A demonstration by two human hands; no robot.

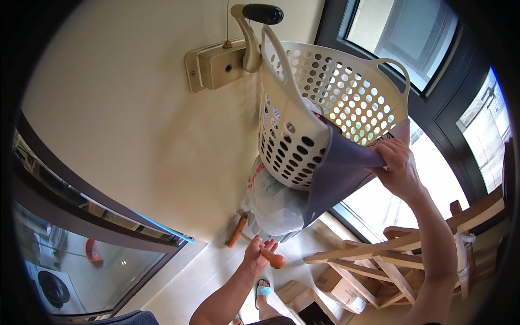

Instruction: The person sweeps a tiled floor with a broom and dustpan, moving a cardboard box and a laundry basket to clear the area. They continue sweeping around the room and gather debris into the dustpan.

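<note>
My left hand [261, 252] holds a broom by its handle, which ends in a rounded orange knob [277, 261]. The broom's orange bristled head [236, 232] is down by the foot of the wall. My right hand [395, 167] grips a fold of purple-grey sheet material [339, 162], which hangs over the rim of a white perforated laundry basket [280, 134]. Things inside the basket show only in part. Below the basket is a bulging translucent plastic bag [274, 199] with red print; what supports the basket is hidden.
A wall-mounted crank winder [227, 65] juts out beside the basket. Dark-framed glazing [451, 85] stands at right. A folded wooden frame [378, 248] leans at lower right above cardboard boxes [343, 286]. A glass door [101, 260] at left shows a front-loading washing machine [55, 290].
</note>
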